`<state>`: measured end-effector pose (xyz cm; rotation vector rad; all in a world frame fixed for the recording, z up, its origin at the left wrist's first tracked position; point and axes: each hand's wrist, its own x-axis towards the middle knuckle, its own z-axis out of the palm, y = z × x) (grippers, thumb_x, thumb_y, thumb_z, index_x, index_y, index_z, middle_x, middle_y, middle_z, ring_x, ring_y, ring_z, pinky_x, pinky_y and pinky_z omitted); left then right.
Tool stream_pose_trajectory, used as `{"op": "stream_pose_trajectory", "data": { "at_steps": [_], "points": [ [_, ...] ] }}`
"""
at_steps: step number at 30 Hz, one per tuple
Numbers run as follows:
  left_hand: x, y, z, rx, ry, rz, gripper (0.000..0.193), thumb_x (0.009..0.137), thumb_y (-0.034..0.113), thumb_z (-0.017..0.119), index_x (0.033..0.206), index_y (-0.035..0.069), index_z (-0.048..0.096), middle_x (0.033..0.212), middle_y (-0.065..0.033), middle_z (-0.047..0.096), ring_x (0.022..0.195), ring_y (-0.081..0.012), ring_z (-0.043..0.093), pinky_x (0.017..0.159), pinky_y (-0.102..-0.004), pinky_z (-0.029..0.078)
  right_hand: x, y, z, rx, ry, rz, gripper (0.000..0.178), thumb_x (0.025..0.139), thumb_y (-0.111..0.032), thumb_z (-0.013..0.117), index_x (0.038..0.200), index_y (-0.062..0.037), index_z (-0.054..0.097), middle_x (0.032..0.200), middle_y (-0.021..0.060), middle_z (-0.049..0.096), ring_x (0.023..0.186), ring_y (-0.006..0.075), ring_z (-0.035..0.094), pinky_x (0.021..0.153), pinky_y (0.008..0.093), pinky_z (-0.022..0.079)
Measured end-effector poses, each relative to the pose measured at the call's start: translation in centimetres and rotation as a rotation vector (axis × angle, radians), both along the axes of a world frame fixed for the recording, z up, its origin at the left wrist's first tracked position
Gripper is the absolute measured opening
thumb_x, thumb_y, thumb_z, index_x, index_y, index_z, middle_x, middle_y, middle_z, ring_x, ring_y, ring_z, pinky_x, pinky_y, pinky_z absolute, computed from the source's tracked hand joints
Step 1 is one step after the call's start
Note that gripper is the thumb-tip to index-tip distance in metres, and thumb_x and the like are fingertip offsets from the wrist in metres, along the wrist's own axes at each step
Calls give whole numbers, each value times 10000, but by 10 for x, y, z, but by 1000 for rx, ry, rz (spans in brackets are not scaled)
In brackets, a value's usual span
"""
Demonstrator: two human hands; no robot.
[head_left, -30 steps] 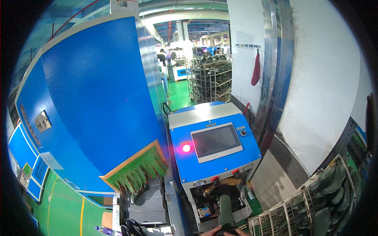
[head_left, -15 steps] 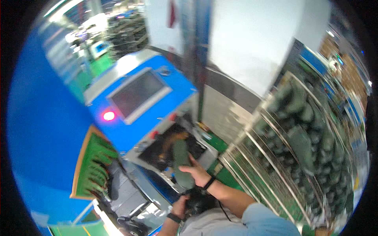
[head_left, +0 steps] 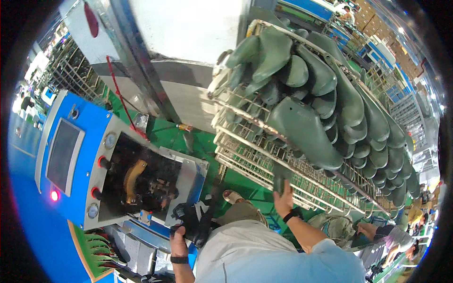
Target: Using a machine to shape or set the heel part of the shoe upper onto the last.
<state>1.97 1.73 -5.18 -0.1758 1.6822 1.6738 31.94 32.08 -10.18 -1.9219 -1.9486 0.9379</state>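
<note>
The left hand point(head_left: 178, 245) is closed around the lower edge of a black strapped item point(head_left: 192, 220), which rises above the thumb and leans toward the body. The right hand point(head_left: 284, 203), well apart from it, has its fingers wrapped around a narrow green shoe form point(head_left: 280, 177) that points up and away from the palm; whether the form touches the wire rack point(head_left: 252, 166) just behind it, I cannot tell. On that rack, ahead and to the right of the right hand, many larger green shoe forms point(head_left: 304, 129) lie heaped. Ahead and to the left of the left hand stands a blue machine point(head_left: 96, 120) with a dark screen point(head_left: 64, 155), 2 red knobs point(head_left: 96, 193) and, inside its opening, a curved tan piece point(head_left: 134, 179).
</note>
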Motion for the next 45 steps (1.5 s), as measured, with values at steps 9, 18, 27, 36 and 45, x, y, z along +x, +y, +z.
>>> {"op": "stream_pose_trajectory", "data": {
  "at_steps": [9,18,27,36,45],
  "points": [
    [26,123,57,-152,137,-272,570,748,122,789,1267,-14,594,1139,-87,683,966,-185,643,886,-309,522,81,186,-159,-170,-560,-5,435,938,-197,630,1282,57,550,1124,192,651,1020,365,618,858,485,518],
    [10,40,41,-224,-71,-155,403,750,249,806,1079,52,684,952,-42,674,897,-168,602,838,-309,472,58,204,-139,0,-524,63,278,929,-156,625,1133,33,638,1005,175,687,918,356,646,798,459,532],
    [53,-201,37,103,340,843,213,734,94,714,927,4,703,983,-110,692,881,-227,648,813,-354,523,-212,25,7,162,232,1118,174,921,-115,621,984,8,726,886,158,722,816,347,674,737,433,545],
    [33,-277,-84,-1126,93,57,541,772,540,652,1061,96,757,1101,-191,706,1068,-379,645,960,-452,501,-430,-169,253,872,930,1641,341,923,-65,582,1244,48,615,1294,257,598,1215,458,559,1026,499,450],
    [-111,-401,-44,-949,186,581,411,862,377,699,985,-15,722,896,-191,729,900,-306,709,825,-393,543,-523,-282,240,1429,468,1505,391,925,-172,580,1259,32,600,1412,246,531,1303,413,518,1083,517,385]
  ]
}}
